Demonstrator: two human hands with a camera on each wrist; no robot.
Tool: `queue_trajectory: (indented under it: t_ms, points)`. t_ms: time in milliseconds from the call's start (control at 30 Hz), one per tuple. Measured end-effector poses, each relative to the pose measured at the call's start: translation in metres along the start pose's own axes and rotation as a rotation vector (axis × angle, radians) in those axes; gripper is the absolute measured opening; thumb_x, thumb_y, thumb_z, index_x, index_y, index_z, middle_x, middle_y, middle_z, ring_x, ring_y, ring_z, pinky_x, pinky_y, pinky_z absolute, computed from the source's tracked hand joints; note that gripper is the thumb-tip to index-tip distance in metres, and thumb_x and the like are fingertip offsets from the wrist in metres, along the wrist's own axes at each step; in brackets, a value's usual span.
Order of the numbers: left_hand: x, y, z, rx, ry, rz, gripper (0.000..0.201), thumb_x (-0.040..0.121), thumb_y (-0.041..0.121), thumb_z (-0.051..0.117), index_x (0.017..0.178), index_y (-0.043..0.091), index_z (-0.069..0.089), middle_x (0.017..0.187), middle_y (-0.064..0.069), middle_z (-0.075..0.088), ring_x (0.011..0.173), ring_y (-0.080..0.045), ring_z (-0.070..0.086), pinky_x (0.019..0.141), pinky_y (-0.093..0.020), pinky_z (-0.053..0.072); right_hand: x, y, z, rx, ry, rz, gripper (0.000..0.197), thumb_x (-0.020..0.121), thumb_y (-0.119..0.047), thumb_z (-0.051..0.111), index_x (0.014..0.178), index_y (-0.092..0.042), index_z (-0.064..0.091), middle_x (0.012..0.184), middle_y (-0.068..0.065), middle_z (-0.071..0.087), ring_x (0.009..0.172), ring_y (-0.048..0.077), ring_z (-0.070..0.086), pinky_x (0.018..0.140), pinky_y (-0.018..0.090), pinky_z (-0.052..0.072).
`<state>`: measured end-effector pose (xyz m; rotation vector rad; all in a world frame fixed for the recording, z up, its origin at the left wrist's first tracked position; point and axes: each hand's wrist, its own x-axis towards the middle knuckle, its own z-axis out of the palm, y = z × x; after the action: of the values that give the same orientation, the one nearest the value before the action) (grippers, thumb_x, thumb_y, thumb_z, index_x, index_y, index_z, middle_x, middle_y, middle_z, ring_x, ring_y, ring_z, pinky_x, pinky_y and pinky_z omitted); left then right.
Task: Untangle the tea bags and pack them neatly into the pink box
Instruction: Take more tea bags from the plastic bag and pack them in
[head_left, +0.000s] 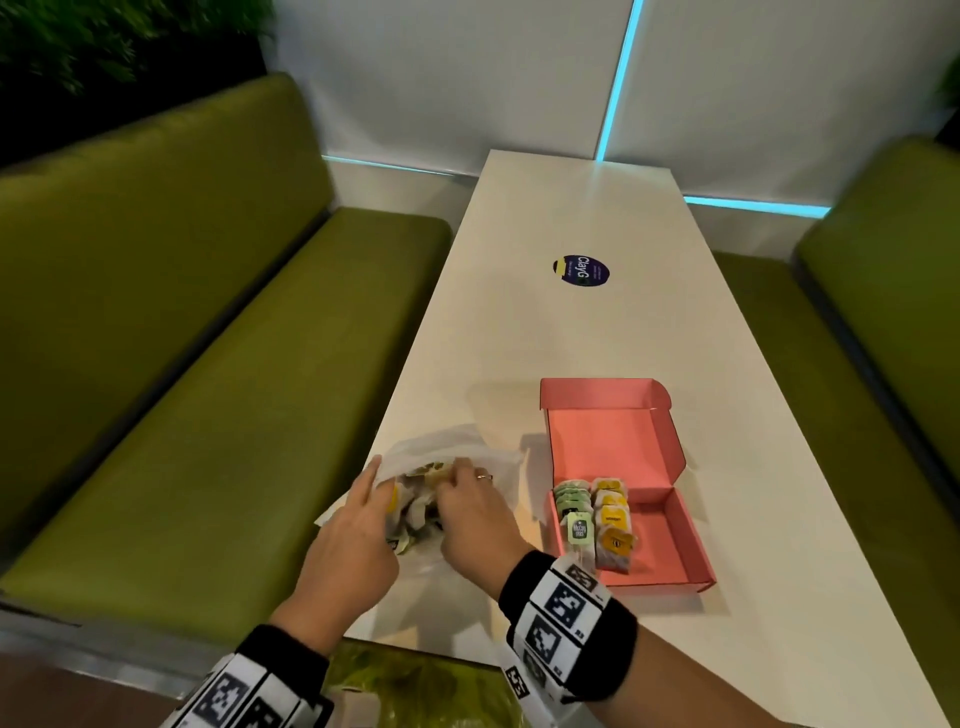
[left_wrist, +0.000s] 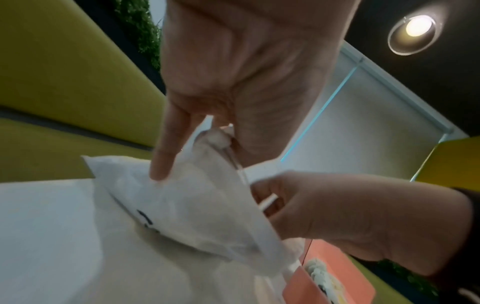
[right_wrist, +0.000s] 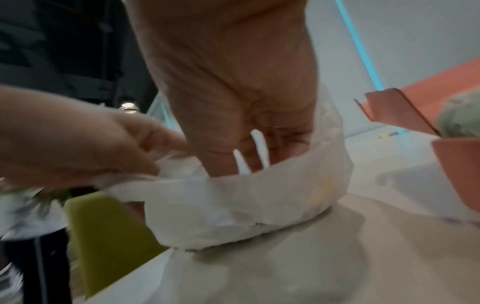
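A white plastic bag (head_left: 457, 444) lies near the table's left edge with a tangle of tea bags (head_left: 421, 506) inside. My left hand (head_left: 376, 478) pinches the bag's rim (left_wrist: 194, 205) and holds the mouth apart. My right hand (head_left: 452, 478) reaches into the bag, its fingers curled among the tea bags, with white paper tags (right_wrist: 257, 144) sticking out between them. To the right stands the open pink box (head_left: 670, 540). A green-tagged row (head_left: 571, 501) and a yellow-tagged row (head_left: 613, 512) of tea bags stand in its left part.
The white table (head_left: 571, 332) runs away from me and carries a dark round sticker (head_left: 581, 270). Green benches (head_left: 218, 415) flank it on both sides. The box lid (head_left: 608, 441) lies flat behind the box. The bag sits close to the table's left edge.
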<state>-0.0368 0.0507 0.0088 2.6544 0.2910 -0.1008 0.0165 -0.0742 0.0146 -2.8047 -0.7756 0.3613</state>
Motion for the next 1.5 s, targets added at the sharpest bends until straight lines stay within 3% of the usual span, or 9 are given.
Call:
queue_trajectory:
  t_ms: [167,400,533,633,900,1167,1300,1433,1500]
  points:
    - [-0.003,-0.005,-0.01,-0.102,-0.048,0.127,0.083,0.077,-0.009,0.046,0.146,0.03,0.021,0.153,0.024,0.007,0.116,-0.017,0.053,0.074,-0.02,0.042,0.015,-0.008,0.02,0.052,0.049,-0.198,0.052,0.085,-0.012,0.059,0.133,-0.014,0.041,0.135,0.015,0.038,0.12,0.037,0.042,0.103,0.048,0.037]
    - [-0.006,-0.008,-0.021,-0.148,-0.106,0.25,0.083,0.076,-0.014,0.042,0.144,0.032,0.027,0.129,0.041,-0.001,0.13,-0.005,0.033,0.094,-0.025,0.045,0.038,-0.01,0.037,0.198,-0.217,0.006,0.07,0.08,-0.048,0.058,0.14,-0.026,0.029,0.145,0.004,0.032,0.132,0.03,0.032,0.108,0.045,0.028]
    - [-0.006,-0.009,-0.019,-0.137,-0.099,0.27,0.086,0.075,-0.014,0.041,0.139,0.043,0.028,0.133,0.035,0.004,0.127,-0.004,0.03,0.096,-0.029,0.044,0.051,-0.018,0.043,0.153,-0.351,0.12,0.067,0.088,-0.043,0.047,0.145,-0.025,0.016,0.149,0.01,0.018,0.136,0.038,0.018,0.108,0.057,0.021]
    - [-0.005,-0.008,-0.014,-0.132,-0.065,0.288,0.084,0.073,-0.015,0.041,0.14,0.035,0.033,0.137,0.036,0.006,0.123,-0.005,0.035,0.09,-0.029,0.048,0.047,-0.028,0.053,-0.085,-0.34,0.112,0.066,0.092,-0.034,0.046,0.145,-0.018,0.01,0.15,0.014,0.011,0.138,0.041,0.013,0.107,0.062,0.024]
    - [-0.007,-0.014,-0.011,-0.11,0.022,0.14,0.082,0.077,-0.012,0.051,0.142,0.032,0.025,0.153,0.013,0.022,0.114,-0.017,0.045,0.08,-0.021,0.043,0.019,-0.016,0.02,0.183,-0.007,-0.014,0.028,0.087,-0.012,0.057,0.114,-0.015,0.061,0.122,0.012,0.053,0.109,0.034,0.054,0.095,0.037,0.043]
    - [-0.003,-0.012,-0.012,-0.091,-0.008,0.103,0.082,0.079,-0.004,0.052,0.147,0.029,0.02,0.153,0.021,0.012,0.115,-0.013,0.045,0.07,-0.014,0.038,0.002,-0.01,-0.006,0.316,0.177,-0.158,0.022,0.084,-0.014,0.059,0.104,-0.015,0.066,0.115,0.005,0.058,0.104,0.024,0.055,0.09,0.032,0.046]
    - [-0.001,-0.014,-0.009,-0.131,-0.007,0.127,0.087,0.072,-0.008,0.051,0.145,0.031,0.024,0.148,0.03,0.012,0.115,-0.018,0.047,0.078,-0.028,0.048,0.003,-0.006,-0.011,0.39,0.212,-0.149,0.027,0.073,-0.003,0.065,0.098,-0.013,0.07,0.103,0.007,0.063,0.096,0.025,0.058,0.082,0.03,0.047]
    - [0.002,-0.009,-0.009,-0.113,-0.008,0.049,0.083,0.075,-0.006,0.049,0.145,0.03,0.023,0.151,0.026,0.013,0.115,-0.017,0.046,0.07,-0.025,0.042,-0.004,0.001,-0.019,0.594,0.258,-0.109,0.037,0.066,0.01,0.058,0.094,-0.009,0.072,0.096,0.005,0.067,0.081,0.002,0.055,0.071,0.0,0.035]
    - [0.003,-0.006,-0.008,-0.097,-0.01,0.017,0.079,0.077,-0.004,0.05,0.144,0.029,0.024,0.153,0.022,0.016,0.11,-0.016,0.047,0.067,-0.024,0.038,-0.011,0.004,-0.026,0.75,0.299,-0.018,0.034,0.069,0.012,0.059,0.089,-0.012,0.073,0.082,-0.007,0.066,0.069,-0.005,0.055,0.066,0.001,0.036]
